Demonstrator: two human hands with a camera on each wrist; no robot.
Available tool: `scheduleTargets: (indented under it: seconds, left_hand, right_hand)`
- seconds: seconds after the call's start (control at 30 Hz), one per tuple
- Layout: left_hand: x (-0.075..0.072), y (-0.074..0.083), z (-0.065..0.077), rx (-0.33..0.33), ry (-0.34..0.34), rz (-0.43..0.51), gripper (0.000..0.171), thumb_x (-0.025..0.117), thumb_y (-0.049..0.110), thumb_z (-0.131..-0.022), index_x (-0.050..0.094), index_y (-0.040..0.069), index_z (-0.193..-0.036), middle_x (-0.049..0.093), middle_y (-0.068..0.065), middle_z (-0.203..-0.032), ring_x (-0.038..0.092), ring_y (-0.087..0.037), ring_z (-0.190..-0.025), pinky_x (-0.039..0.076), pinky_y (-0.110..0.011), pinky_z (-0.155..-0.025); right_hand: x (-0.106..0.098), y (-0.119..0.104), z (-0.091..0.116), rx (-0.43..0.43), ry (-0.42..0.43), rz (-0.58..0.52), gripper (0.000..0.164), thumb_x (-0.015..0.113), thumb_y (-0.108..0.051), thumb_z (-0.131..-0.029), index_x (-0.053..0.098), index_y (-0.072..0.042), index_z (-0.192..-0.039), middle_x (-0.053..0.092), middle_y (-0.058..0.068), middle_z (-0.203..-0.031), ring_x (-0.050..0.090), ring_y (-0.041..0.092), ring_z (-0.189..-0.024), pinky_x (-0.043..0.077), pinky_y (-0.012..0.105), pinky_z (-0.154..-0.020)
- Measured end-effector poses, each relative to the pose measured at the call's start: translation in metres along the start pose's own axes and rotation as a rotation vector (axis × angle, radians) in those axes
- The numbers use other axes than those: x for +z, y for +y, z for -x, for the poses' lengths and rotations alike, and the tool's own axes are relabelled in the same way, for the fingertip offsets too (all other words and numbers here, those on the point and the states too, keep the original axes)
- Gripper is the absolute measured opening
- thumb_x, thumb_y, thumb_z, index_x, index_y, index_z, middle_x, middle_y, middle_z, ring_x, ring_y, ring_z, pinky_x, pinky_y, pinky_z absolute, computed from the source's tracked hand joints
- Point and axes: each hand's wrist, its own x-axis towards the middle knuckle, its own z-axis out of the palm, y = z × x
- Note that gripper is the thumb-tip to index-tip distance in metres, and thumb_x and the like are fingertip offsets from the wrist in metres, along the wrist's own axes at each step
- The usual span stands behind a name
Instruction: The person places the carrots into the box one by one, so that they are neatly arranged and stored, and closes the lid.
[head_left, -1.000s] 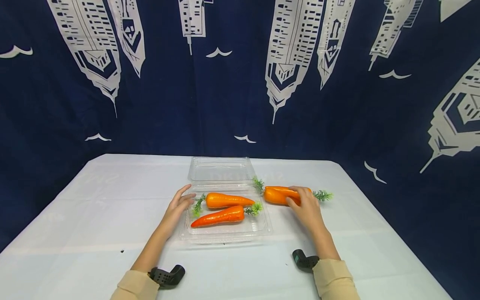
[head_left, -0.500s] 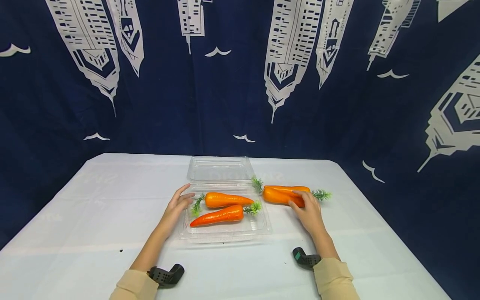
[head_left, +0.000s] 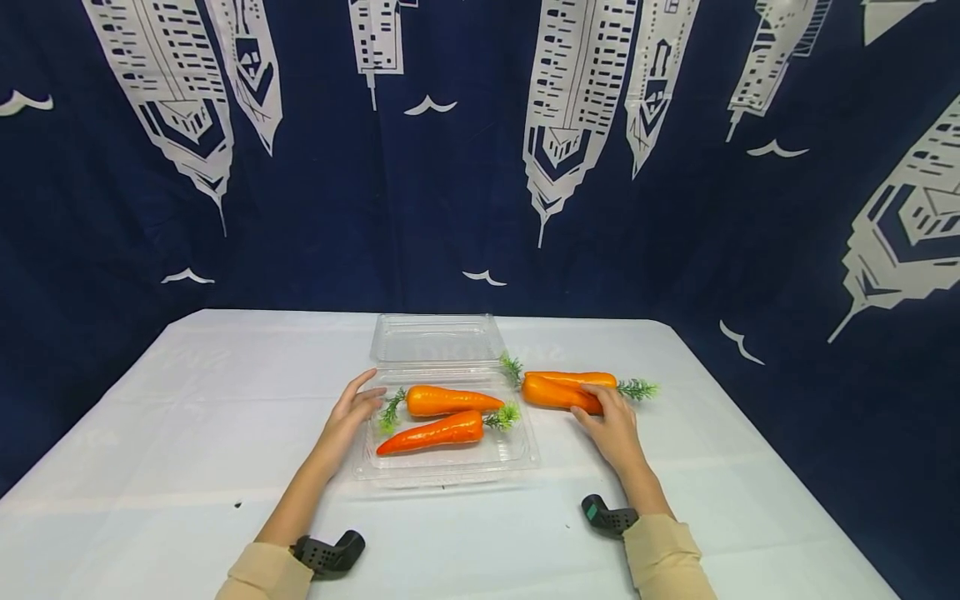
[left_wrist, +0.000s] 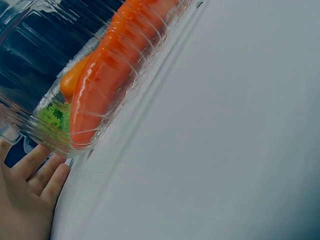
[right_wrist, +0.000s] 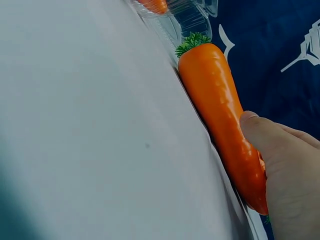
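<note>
My right hand holds the nearer of two orange toy carrots, its fingers over the tapered end. That carrot lies on the table with its green tuft toward the container; in the right wrist view my thumb presses against its side. The other carrot lies right behind it, tuft pointing right. My left hand is at the left edge of a clear plastic container, fingers extended. Inside the container are an orange carrot and a redder carrot, their tufts at opposite ends.
The container's clear lid is folded back behind it. A white cloth covers the table, and a dark blue printed curtain hangs behind. Each wrist wears a black camera band.
My right hand's fingers have drawn back from the rear carrot onto the nearer one. My left hand stays by the container. The head view has shifted slightly.
</note>
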Motion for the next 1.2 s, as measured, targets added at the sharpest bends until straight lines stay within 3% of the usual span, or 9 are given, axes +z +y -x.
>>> scheduleTargets:
  seconds: [0.7, 1.2]
  left_hand:
    - [0.0003, -0.0009, 0.0005, 0.003, -0.005, 0.008, 0.052, 0.042, 0.019, -0.094, 0.025, 0.022, -0.142, 0.043, -0.017, -0.138, 0.039, -0.031, -0.129, 0.027, -0.048, -0.107]
    - [-0.0006, -0.0009, 0.0008, 0.001, 0.0, -0.003, 0.051, 0.042, 0.02, -0.093, 0.025, 0.023, -0.142, 0.043, -0.016, -0.138, 0.038, -0.031, -0.129, 0.027, -0.048, -0.107]
  right_hand:
    - [0.0006, -0.0014, 0.0028, 0.026, -0.063, 0.024, 0.045, 0.063, -0.025, -0.084, 0.051, -0.008, -0.124, 0.046, 0.02, -0.131, 0.036, 0.037, -0.124, 0.014, 0.055, -0.105]
    - [0.0034, -0.0011, 0.0002, 0.037, -0.161, 0.014, 0.049, 0.061, -0.024, -0.086, 0.046, -0.012, -0.131, 0.041, 0.016, -0.138, 0.032, 0.035, -0.13, 0.018, 0.057, -0.105]
